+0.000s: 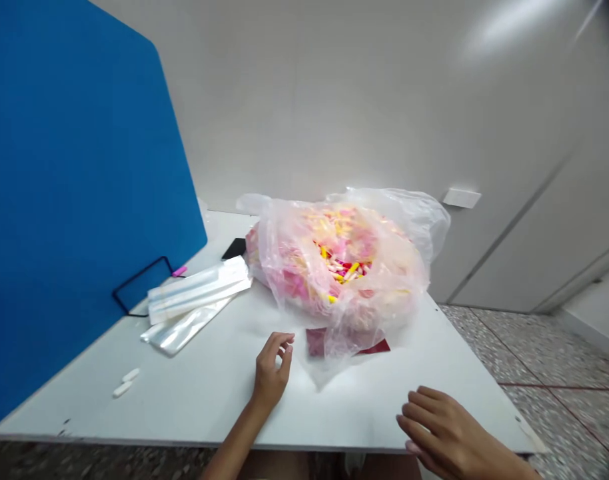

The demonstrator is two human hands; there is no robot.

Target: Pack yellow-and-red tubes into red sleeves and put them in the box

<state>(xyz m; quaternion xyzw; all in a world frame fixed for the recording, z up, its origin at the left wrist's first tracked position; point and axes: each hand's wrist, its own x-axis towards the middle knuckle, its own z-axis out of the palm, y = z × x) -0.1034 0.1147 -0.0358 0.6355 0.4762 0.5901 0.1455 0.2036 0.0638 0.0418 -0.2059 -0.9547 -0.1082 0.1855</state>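
My left hand (272,370) and right hand (437,423) hover open and empty; the clear plastic bag (402,223) at twelve o'clock looks soft and slippery, best gripped at its loose rim.

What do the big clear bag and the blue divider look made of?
The large clear bag looks like thin polyethylene film: glossy, crinkled, see-through. The blue partition panel looks like matte fabric-covered board, going by its even, non-reflective face, though its core is hidden.
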